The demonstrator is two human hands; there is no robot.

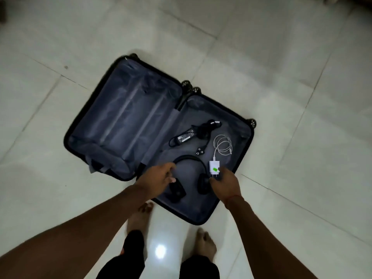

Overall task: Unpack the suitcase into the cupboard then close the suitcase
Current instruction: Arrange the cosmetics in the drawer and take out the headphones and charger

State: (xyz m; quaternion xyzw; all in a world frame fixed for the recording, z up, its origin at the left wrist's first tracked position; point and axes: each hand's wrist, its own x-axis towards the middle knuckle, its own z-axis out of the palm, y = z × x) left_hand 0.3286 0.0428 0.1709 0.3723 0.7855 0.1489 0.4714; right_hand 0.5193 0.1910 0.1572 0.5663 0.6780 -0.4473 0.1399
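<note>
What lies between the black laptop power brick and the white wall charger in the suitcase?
In the head view, a loose black three-pin plug lies on grey lining between the black power brick and the white charger.

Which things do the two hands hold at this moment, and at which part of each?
The right hand pinches the white charger at its lower, plug end. The left hand reaches to the black headphones near the headband; whether it grips them cannot be told.

suitcase (227,210) left half bare lining, right half crowded by headphones (201,178), chargers, cables
</note>
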